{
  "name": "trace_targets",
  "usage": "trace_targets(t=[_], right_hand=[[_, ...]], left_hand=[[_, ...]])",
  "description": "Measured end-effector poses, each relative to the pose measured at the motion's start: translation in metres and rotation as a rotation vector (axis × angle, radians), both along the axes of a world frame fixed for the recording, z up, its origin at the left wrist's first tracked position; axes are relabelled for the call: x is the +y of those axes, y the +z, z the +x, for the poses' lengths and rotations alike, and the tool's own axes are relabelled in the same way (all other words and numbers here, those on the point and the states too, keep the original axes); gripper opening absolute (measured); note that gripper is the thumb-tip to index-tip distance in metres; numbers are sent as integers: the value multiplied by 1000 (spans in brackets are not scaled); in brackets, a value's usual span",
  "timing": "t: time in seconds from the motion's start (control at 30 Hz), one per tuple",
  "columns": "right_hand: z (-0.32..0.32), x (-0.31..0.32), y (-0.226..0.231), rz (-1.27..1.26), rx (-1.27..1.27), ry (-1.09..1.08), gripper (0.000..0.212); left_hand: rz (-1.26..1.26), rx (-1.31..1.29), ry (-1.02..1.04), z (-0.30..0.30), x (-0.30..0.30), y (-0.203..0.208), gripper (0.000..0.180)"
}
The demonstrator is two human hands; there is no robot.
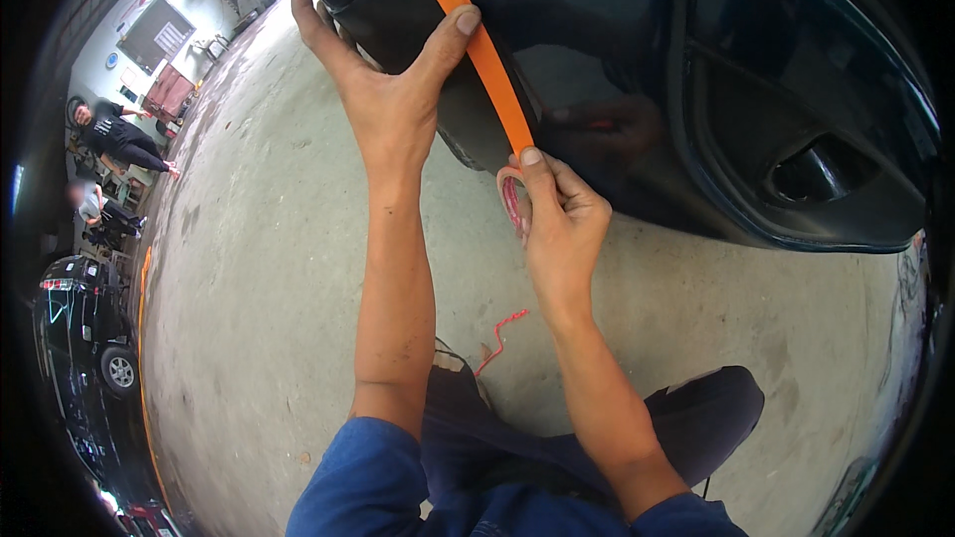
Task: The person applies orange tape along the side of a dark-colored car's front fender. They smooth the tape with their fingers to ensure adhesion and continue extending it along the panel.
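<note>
A strip of orange masking tape (490, 70) runs down the dark bumper (607, 70), along the border between its matte part and its glossy part. My left hand (388, 89) is open at the bumper's lower left edge, its thumb pressed on the tape and its fingers spread apart; some fingertips are hidden. Lower down, my right hand (567, 224) is closed on the tape roll (510, 197), with the thumb at the strip's lower end. The roll hangs just below the bumper's bottom edge, partly covered by my fingers.
A recessed opening (826, 174) is at the bumper's right. On the concrete floor (269, 268) lies a twisted red strip (500, 343) near my knees. Far left are a parked black vehicle (85, 358), a person in dark clothes (124, 139) and another person (104, 207).
</note>
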State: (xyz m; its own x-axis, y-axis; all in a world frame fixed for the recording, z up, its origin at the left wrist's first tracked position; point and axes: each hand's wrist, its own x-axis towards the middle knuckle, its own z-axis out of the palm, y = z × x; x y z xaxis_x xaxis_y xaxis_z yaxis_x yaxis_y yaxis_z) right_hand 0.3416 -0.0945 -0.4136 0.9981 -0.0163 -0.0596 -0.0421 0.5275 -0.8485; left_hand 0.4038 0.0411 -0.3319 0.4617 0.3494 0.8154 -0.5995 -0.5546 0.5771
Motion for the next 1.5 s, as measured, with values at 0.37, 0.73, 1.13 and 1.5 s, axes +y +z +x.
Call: trace_targets(t=[0.37,0.73,1.13,1.5], right_hand=[[1,-3,-5,41,57,21,28],[2,1,-9,106,19,-4,29],[5,0,-10,82,16,-17,29],[6,3,-12,108,3,-36,29]], left_hand=[[1,22,-12,6,3,-14,145],[23,70,34,1,-2,-22,153],[-22,103,-62,3,5,-27,151],[-33,124,-84,0,-6,-34,148]])
